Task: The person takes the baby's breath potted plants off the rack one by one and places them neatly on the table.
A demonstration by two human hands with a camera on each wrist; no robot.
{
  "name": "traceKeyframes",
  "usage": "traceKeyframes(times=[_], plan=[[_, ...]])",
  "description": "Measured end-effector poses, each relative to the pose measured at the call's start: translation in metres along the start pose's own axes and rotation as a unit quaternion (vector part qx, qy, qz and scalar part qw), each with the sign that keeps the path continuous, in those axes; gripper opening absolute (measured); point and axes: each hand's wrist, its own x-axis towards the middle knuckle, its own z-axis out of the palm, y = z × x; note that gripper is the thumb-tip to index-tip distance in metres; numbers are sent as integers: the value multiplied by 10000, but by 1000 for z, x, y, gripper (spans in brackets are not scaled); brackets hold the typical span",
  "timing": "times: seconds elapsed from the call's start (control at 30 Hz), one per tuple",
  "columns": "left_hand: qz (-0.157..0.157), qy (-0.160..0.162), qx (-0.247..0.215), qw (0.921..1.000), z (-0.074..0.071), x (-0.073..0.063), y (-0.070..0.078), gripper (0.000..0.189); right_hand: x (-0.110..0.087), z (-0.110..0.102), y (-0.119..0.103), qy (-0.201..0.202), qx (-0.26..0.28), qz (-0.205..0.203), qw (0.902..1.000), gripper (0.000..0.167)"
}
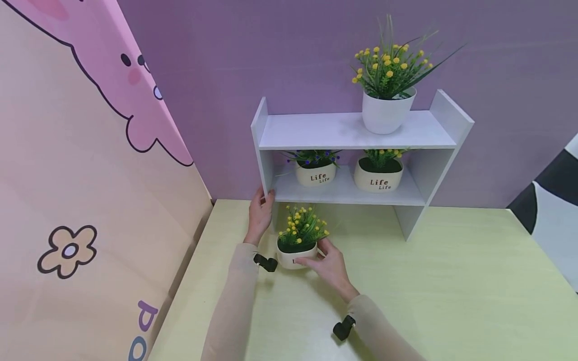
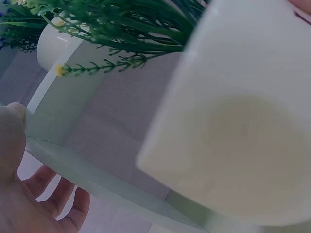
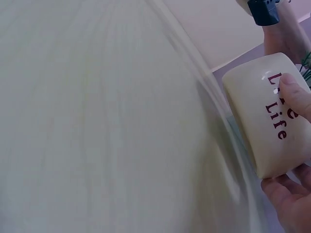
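Pot of yellow flowers [image 1: 287, 259], held just above the tabletop [image 1: 451, 281], in front of the lower left of a white shelf [image 1: 311, 131]. Clasped by the right hand [image 1: 333, 266], thumb across the lettered front, fingers at the side. Nearby, the left hand [image 1: 259, 216], with fingers and thumb gripping the shelf's left panel [image 1: 259, 123]. On the lower board [image 1: 345, 196], a blue-flowered pot [image 1: 315, 177] and a yellow-flowered pot [image 1: 377, 183], both marked "Life". Above, a taller white pot [image 1: 386, 114]. Behind, a purple wall [image 1: 293, 50].
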Motion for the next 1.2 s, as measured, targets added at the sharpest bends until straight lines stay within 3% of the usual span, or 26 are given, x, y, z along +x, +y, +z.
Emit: traceKeyframes(times=[0.6,0.9,1.2], plan=[[-26,-20,58,10000,0,-1,1,52,-4,11,11,92,182,102,9997,84],[-36,-64,15,10000,0,0,0,54,-5,16,15,212,-2,278,9994,98],[1,-94,-9,10000,0,0,-1,54,-7,21,17,290,-63,306,9991,100]])
